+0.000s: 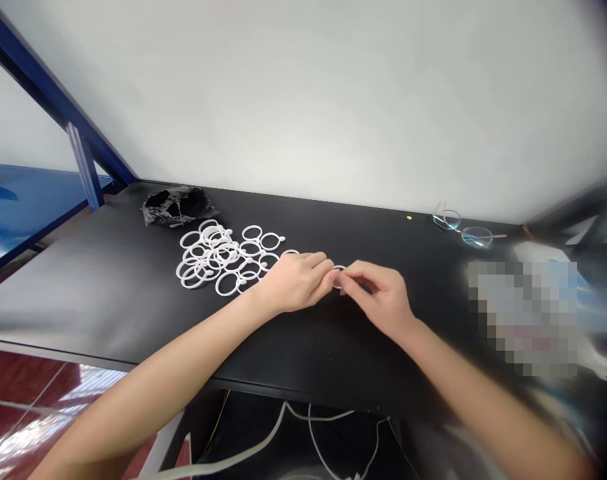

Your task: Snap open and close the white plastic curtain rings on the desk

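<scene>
My left hand (303, 281) and my right hand (380, 297) meet over the black table (108, 273), fingertips pinched close together. Between them is a small white plastic ring (340, 267), mostly covered by the fingers, so its lower part is hard to see. Both hands have hold of it. A spread of several white rings (228, 252), each with a small knob or eyelet on its rim, lies left of my left hand. Some overlap in a heap, and a few at the right are partly hidden behind that hand.
Behind the rings sits a crumpled black plastic bag (180, 210). Eyeglasses (477, 237) rest at the back right, near a blurred-out item (526, 317). A pale wall closes off the back. Blue metal bars (86, 167) stand at left, and white cables (233, 460) hang below the front edge.
</scene>
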A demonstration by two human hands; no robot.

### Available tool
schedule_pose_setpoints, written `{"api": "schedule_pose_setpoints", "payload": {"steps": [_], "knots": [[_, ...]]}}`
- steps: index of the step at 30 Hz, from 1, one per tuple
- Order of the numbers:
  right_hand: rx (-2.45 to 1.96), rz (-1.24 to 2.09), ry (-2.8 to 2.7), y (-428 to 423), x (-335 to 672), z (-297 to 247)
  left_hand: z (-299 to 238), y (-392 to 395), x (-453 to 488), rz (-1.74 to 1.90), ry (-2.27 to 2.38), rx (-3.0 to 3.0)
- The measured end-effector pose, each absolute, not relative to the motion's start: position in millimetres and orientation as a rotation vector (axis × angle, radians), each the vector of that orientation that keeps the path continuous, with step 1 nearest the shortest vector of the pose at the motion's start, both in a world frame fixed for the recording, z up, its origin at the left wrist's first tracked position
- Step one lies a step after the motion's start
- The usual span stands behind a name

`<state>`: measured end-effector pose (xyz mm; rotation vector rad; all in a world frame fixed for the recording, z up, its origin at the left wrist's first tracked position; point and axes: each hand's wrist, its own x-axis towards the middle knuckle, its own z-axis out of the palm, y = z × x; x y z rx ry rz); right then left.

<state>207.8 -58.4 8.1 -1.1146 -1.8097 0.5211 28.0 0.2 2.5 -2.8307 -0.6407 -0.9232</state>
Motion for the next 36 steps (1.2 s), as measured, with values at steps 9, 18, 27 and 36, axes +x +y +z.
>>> {"api": "schedule_pose_setpoints", "payload": {"steps": [9,18,27,36], "knots": [[-1.696,0.775,-2.026,-37.8,252.7,15.7,-4.5,13.8,27.4,-0.339,-0.967,-2.822],[-1.420,0.752,-2.037,-39.7,240.3,8.2,0.9,2.6,30.2,-0.714,-1.067,-2.860],[-0.847,0.499,-1.772,-72.8,199.4,7.2,-2.7,-10.4,32.2,-1.387,-0.590,-2.904],[-0.696,0.001,-1.821,-87.2,188.3,7.5,1.9,-15.0,39.3,-1.663,-0.230,-2.632]]}}
